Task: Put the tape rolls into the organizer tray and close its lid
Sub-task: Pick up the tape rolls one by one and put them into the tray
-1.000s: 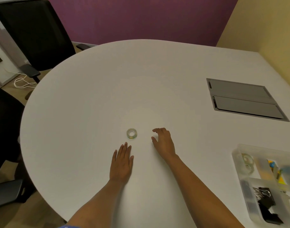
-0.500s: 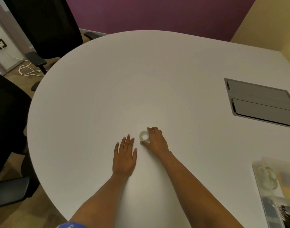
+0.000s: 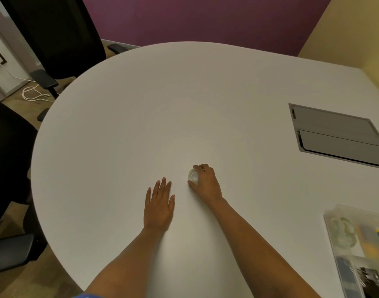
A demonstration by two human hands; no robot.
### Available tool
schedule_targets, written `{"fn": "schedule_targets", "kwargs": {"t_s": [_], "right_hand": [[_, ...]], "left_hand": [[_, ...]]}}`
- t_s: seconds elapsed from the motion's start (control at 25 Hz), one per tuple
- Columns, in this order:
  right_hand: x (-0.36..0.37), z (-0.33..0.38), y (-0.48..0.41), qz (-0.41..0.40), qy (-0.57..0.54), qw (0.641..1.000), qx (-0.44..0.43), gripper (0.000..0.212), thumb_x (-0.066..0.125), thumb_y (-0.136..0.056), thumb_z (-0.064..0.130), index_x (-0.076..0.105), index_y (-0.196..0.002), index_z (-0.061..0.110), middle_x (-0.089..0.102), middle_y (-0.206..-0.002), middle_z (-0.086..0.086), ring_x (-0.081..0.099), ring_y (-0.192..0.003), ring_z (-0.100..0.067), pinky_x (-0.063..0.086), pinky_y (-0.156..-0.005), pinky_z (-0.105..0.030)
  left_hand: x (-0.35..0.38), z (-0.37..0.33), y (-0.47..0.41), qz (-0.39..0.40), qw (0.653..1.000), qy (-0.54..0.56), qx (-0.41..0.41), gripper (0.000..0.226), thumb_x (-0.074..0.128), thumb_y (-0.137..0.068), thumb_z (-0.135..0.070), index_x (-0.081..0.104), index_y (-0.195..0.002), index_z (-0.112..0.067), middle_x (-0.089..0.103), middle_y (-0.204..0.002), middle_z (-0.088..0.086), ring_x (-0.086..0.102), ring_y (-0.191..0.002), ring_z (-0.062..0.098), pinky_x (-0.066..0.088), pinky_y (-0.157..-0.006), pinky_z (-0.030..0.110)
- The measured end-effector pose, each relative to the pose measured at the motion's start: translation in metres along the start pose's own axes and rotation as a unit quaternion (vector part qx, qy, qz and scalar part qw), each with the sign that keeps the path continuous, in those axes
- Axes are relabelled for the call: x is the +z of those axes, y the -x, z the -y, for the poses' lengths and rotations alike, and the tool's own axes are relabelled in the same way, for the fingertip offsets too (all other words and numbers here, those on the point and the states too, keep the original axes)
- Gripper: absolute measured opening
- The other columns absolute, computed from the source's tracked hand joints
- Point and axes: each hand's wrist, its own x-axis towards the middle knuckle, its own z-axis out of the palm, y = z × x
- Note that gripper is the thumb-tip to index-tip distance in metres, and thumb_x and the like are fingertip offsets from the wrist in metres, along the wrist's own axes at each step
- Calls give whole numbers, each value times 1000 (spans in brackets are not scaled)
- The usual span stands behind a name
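White table (image 3: 184, 104) fills the view, with the organizer tray (image 3: 335, 244) at its near right edge. Well left of the tray, the right hand (image 3: 205, 183) pinches a clear tape roll (image 3: 193, 175) between thumb and fingertips; the left hand (image 3: 159, 203) lies flat, fingers close together. That slick roll could slip from so light a pinch

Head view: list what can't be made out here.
- Organizer tray: cut off by the right and bottom edges; its lid is not visible.
- Tray contents: blurred, so the number of tape rolls inside is uncertain.
- Tape roll: partly covered by the right hand; whether it is lifted is unclear.
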Motion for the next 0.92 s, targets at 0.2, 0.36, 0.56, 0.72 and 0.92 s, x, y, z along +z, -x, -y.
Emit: {"fn": "schedule_targets", "kwargs": {"t_s": [0.2, 0.36, 0.56, 0.72, 0.92], "right_hand": [[-34, -29, 21, -34, -17, 999, 19, 53, 65, -85, 22, 46, -133, 10, 47, -135, -8, 42, -126, -24, 48, -94, -37], [-65, -64, 45, -63, -16, 997, 37, 53, 65, -85, 21, 46, -133, 9, 47, -135, -9, 42, -127, -26, 48, -94, -38], [-113, -126, 81, -98, -29, 991, 82, 55, 66, -85, 20, 46, -134, 7, 47, -135, -11, 41, -129, -27, 45, -97, -36], [-156, -184, 112, -120, -24, 987, 106, 55, 66, -86, 19, 45, -135, 7, 46, -136, -11, 40, -129, -27, 44, -97, -35], [-202, -253, 147, -164, -39, 976, 134, 53, 66, -85, 15, 46, -133, 4, 46, -136, -15, 41, -127, -30, 42, -99, -35]], "left_hand": [[-1, -23, 13, 49, 999, 3, -24, 80, -16, -80, -51, 10, -150, -19, 4, -160, -1, 3, -148, 17, -5, -119, 38], [2, -57, 36, 76, 997, 2, -18, 82, -16, -76, -48, 5, -150, -19, -1, -160, 0, -2, -148, 18, -4, -119, 40], [15, -122, 59, 99, 995, 4, -1, 87, -20, -71, -48, 1, -150, -18, -6, -160, 0, -6, -148, 17, -6, -119, 39], [31, -191, 78, 113, 993, 10, 14, 90, -21, -68, -49, 3, -150, -19, -5, -160, 0, -6, -148, 17, -5, -120, 40], [52, -264, 101, 134, 991, 10, 22, 58, 6, -97, -41, 2, -150, -18, -6, -160, 2, -8, -148, 18, -4, -121, 40]]}}
